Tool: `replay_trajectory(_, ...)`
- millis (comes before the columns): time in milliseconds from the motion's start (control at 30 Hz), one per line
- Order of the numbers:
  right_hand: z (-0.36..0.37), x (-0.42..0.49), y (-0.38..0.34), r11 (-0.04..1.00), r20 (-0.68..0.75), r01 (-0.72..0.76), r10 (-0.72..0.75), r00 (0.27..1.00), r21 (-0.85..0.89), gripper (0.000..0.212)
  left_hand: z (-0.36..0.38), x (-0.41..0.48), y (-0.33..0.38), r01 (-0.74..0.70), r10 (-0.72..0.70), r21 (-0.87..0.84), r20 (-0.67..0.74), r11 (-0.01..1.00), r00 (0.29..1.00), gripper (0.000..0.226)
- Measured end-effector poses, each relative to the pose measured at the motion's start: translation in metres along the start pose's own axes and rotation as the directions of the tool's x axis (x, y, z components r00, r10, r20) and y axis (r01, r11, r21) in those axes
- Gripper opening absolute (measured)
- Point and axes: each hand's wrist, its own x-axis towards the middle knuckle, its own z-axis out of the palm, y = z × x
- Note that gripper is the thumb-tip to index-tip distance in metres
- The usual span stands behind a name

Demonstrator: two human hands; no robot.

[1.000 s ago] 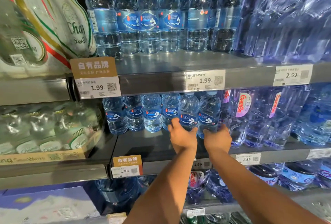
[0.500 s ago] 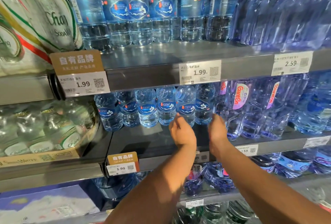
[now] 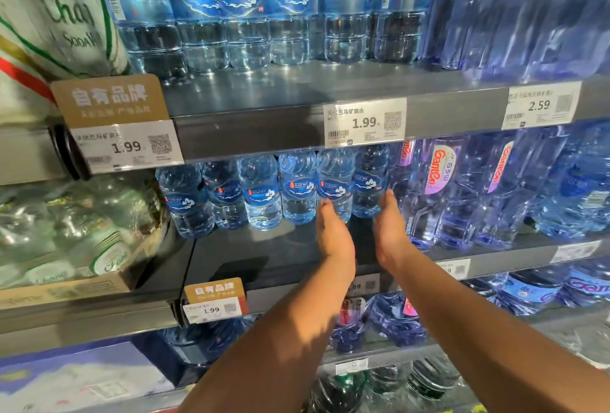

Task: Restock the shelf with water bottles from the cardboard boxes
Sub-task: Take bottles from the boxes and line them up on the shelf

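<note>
Both left hand [image 3: 333, 236] and right hand [image 3: 391, 234], fingers straight, gripping nothing, touched water bottles [image 3: 335, 181] behind the front edge of the shelf [image 3: 251, 254]; low, even pushes seemed best.

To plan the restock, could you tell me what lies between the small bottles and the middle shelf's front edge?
The head view shows bare dark shelf there, crossed only by the left hand and right hand.

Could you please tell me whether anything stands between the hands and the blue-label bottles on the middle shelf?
Nothing visible does: the left hand and right hand reach the two rightmost blue-label bottles directly, with only bare shelf beneath.
</note>
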Motion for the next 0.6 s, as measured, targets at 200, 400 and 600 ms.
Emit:
replay_trajectory(200,0.01,0.017,0.014,1.0,-0.127,0.003,-0.001,0.992,0.014,0.052,0.001,-0.005,0.001,-0.038,0.039,0.01,-0.048,0.999,0.998,0.038)
replay_trajectory(400,0.009,0.014,0.002,0.993,0.014,-0.077,0.076,0.997,0.093,0.054,-0.006,-0.009,0.011,-0.016,0.02,0.072,-0.045,0.997,0.999,0.041)
replay_trajectory(600,0.006,-0.001,0.001,0.878,-0.091,-0.098,0.063,0.994,-0.469,0.023,-0.036,-0.024,0.037,-0.308,0.302,0.735,0.147,0.604,0.942,0.017)
